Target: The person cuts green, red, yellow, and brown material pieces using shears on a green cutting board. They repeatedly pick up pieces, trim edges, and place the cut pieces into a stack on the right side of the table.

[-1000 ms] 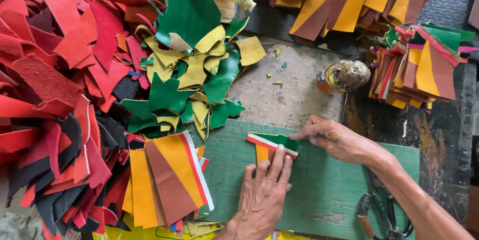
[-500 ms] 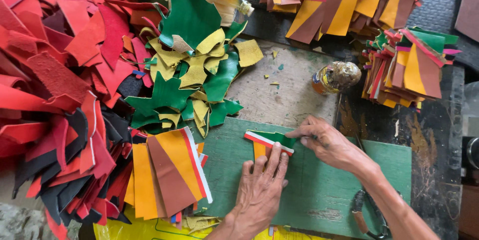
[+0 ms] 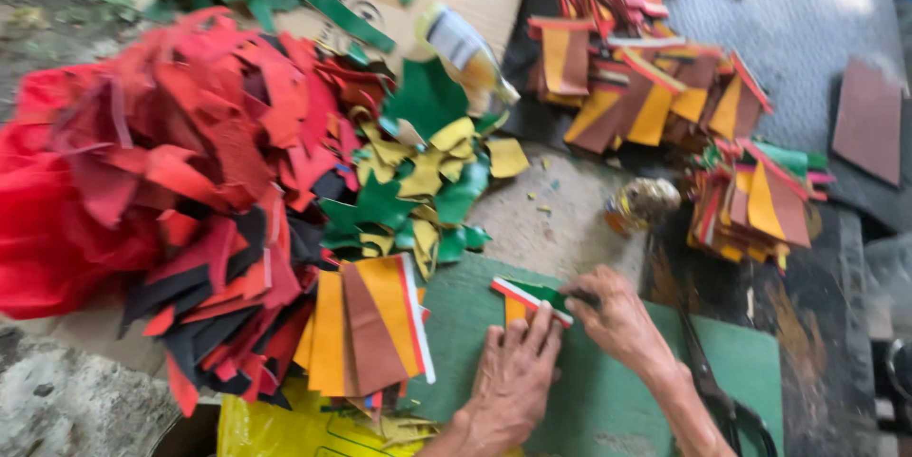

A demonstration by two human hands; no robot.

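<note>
While both hands work on the green cutting mat (image 3: pixel 608 400), the readings are:
Left hand (image 3: pixel 513 383): flat, fingers spread, pressing down on the layered leather piece (image 3: pixel 530 297); grasps nothing.
Right hand (image 3: pixel 617 316): fingers curled at the piece's right end; what they pinch cannot be told.
Piece position: upper mat, under the left fingertips, touching the right hand.
Left edge: fanned stack of yellow, brown and orange strips (image 3: pixel 366 329) overlaps the mat edge.
Right side: scissors (image 3: pixel 712 386) lie just beside the right wrist.
Open room: bare mat below and right of the hands.
</note>
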